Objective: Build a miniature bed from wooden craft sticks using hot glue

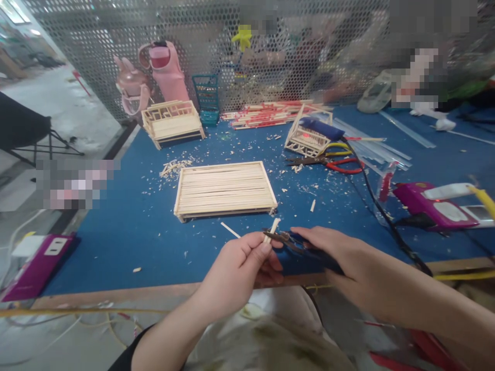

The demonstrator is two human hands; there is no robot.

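Now: left hand (pixel 240 263) fingers pinch one stick (pixel 273 229); right hand (pixel 336 257) fingers clamp one cutter (pixel 286 240); one panel (pixel 224 188) beyond.

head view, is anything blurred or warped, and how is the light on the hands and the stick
In the head view the light is soft, with faint shadow under the slatted wooden panel; the left hand, its thin wooden stick and the right hand with dark pliers look fairly sharp; the wide lens bows the table edge and the perforated screen; some patches are pixelated.
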